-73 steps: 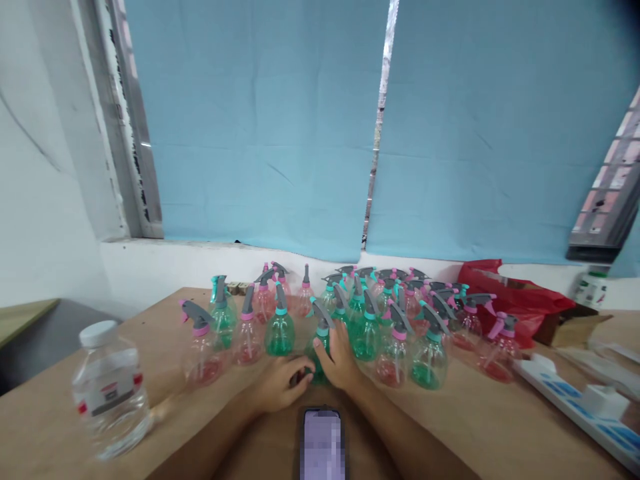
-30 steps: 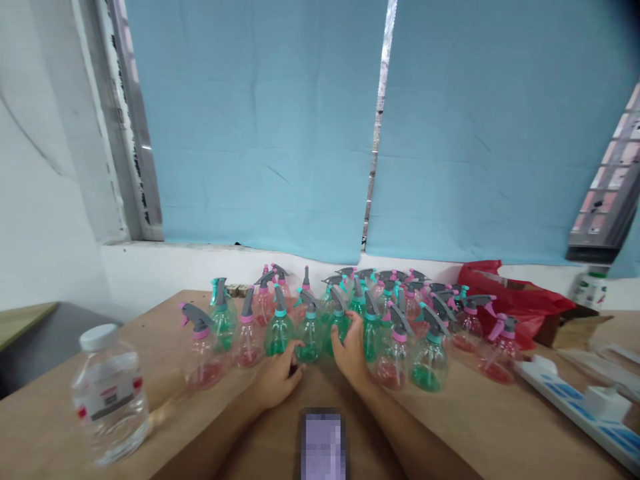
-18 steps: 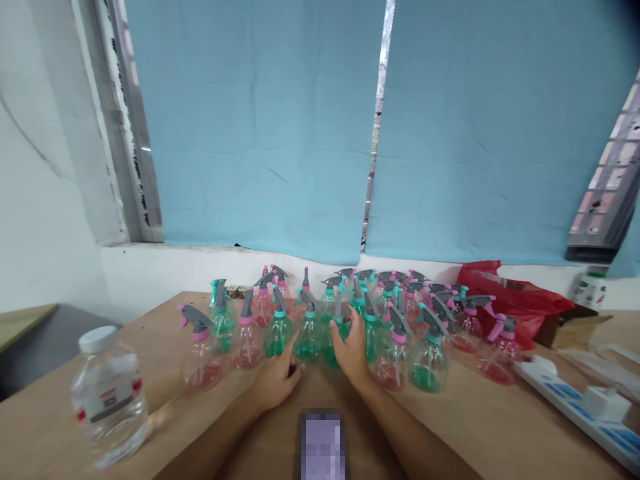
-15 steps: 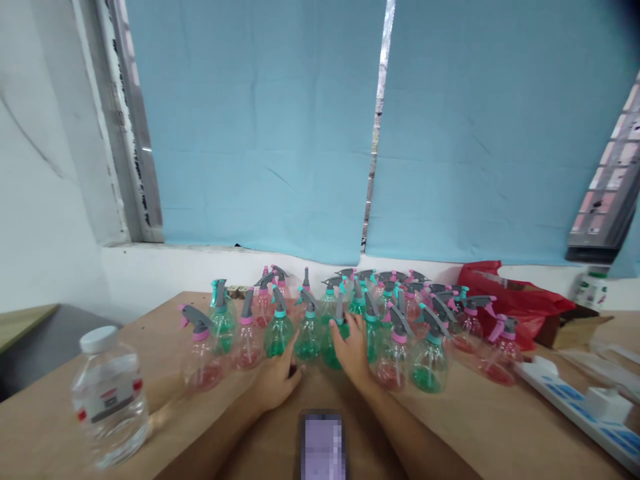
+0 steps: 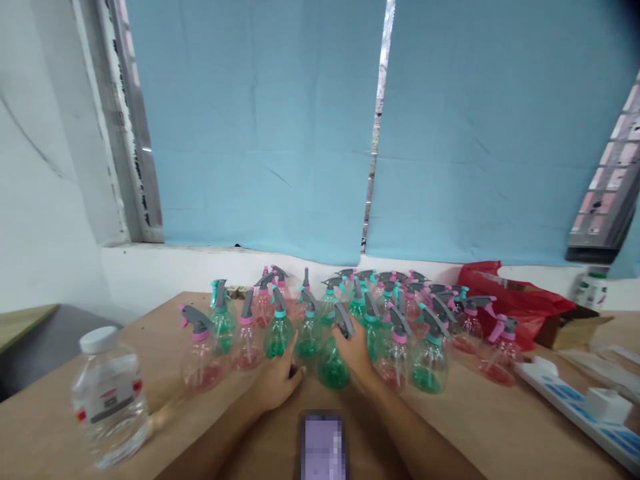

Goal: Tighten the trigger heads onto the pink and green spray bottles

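Observation:
My right hand [image 5: 355, 347] is closed round the neck and grey trigger head of a green spray bottle [image 5: 334, 365], which stands a little in front of the row. My left hand [image 5: 276, 381] rests on the table, its index finger stretched out near the base of another green spray bottle [image 5: 279, 333]; nothing shows in it. Several clear bottles with green or red bottoms and grey heads stand around, among them a pink-collared one [image 5: 203, 360] at the left and a teal-collared one [image 5: 429, 367] at the right.
A large water bottle [image 5: 111, 400] stands at the left of the brown table [image 5: 190, 443]. A phone [image 5: 323, 447] lies at the front. On the right are a white power strip [image 5: 575, 407], a red bag [image 5: 515, 307] and an open cardboard box [image 5: 575, 328].
The green bottle at my right hand has come slightly toward me, and its head now leans into my fingers. My left hand has hardly moved.

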Available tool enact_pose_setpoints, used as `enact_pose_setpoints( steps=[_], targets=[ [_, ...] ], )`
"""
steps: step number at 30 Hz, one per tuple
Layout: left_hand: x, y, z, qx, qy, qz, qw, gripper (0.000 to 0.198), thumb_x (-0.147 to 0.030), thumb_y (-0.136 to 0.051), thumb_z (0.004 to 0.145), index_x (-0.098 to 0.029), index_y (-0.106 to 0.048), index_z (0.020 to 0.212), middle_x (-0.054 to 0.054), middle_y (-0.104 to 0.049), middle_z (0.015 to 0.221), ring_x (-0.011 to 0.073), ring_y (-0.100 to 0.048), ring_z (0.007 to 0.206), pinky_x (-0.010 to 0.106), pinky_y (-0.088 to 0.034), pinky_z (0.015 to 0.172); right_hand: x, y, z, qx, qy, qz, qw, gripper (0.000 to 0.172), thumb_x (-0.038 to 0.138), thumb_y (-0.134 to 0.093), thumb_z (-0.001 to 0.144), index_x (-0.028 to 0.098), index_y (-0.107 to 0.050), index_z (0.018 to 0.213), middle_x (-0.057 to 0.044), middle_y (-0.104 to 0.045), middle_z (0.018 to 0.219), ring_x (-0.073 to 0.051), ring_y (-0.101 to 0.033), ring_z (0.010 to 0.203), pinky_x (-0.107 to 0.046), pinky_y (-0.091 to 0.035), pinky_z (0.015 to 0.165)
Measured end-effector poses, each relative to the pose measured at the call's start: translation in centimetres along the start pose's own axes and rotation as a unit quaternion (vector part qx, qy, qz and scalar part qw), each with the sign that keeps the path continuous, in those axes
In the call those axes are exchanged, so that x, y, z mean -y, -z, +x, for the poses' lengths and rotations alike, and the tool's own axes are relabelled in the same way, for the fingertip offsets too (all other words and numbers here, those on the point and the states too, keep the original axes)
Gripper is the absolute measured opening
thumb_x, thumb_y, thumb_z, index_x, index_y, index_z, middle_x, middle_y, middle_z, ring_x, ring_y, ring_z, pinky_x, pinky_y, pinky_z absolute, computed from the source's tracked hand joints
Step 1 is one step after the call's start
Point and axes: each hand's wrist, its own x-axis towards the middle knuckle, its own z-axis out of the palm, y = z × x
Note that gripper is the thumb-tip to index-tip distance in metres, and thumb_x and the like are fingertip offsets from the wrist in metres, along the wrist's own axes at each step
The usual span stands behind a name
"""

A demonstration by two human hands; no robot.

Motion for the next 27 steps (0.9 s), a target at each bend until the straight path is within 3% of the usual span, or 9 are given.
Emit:
enact_pose_setpoints(
  steps=[2,6,10,13,19,27],
  targets=[
    [0.0,0.1,0.0,0.005,0.001,0.002,1.0,0.081,-0.032,-0.047,0.093,-0.024,0.003,0.157,-0.001,-0.066,0.084,0.0192,-0.062,0.075,0.028,-0.039,0.07,0.2,0.1,0.1,0.043,-0.03,0.066,0.996,0.012,0.026,-0.057,0.082,0.02,-0.06,0.091,0.001,-0.059,0.071,-0.016,-0.054,0.062,-0.027,-0.047,0.061],
    [0.2,-0.1,0.0,0.003,-0.001,-0.007,1.0,0.079,-0.031,-0.048,0.093,-0.025,-0.002,0.156,-0.001,-0.063,0.083,0.0189,-0.061,0.075,0.028,-0.039,0.07,1.1,0.4,0.6,0.175,-0.052,0.18,0.967,0.033,0.025,-0.053,0.08,0.025,-0.058,0.113,-0.001,-0.068,0.094,-0.016,-0.064,0.067,-0.032,-0.053,0.068],
    [0.2,-0.2,-0.1,-0.012,-0.02,-0.021,1.0,0.063,-0.032,-0.045,0.095,-0.023,-0.017,0.15,-0.002,-0.059,0.081,0.0187,-0.059,0.073,0.028,-0.039,0.068,2.2,0.8,1.3,0.291,-0.082,0.232,0.924,0.032,0.025,-0.052,0.077,0.024,-0.067,0.105,-0.003,-0.07,0.094,-0.017,-0.065,0.065,-0.033,-0.054,0.066],
    [-0.2,0.0,-0.3,0.003,-0.051,-0.016,0.999,0.042,-0.033,-0.044,0.095,-0.02,-0.033,0.133,-0.002,-0.057,0.078,0.0182,-0.058,0.07,0.028,-0.038,0.066,2.9,1.0,1.5,0.294,-0.091,0.264,0.914,0.027,0.024,-0.054,0.073,0.021,-0.072,0.094,-0.002,-0.071,0.079,-0.017,-0.063,0.061,-0.032,-0.053,0.061],
    [-0.7,0.4,-0.4,0.058,-0.104,0.023,0.993,0.011,-0.029,-0.049,0.092,-0.023,-0.053,0.101,-0.001,-0.059,0.079,0.0184,-0.058,0.075,0.027,-0.037,0.067,3.7,1.4,1.2,0.267,-0.137,0.236,0.924,0.02,0.024,-0.054,0.066,0.018,-0.072,0.074,-0.001,-0.066,0.064,-0.018,-0.06,0.064,-0.029,-0.047,0.066],
    [-0.6,0.4,-0.3,0.07,-0.119,0.04,0.99,0.009,-0.026,-0.048,0.092,-0.022,-0.056,0.094,0.001,-0.063,0.086,0.0183,-0.058,0.077,0.027,-0.039,0.069,2.5,0.5,0.8,0.329,-0.113,0.277,0.896,0.029,0.018,-0.052,0.063,0.022,-0.074,0.082,0.0,-0.065,0.064,-0.017,-0.057,0.061,-0.03,-0.044,0.071]
  ],
)
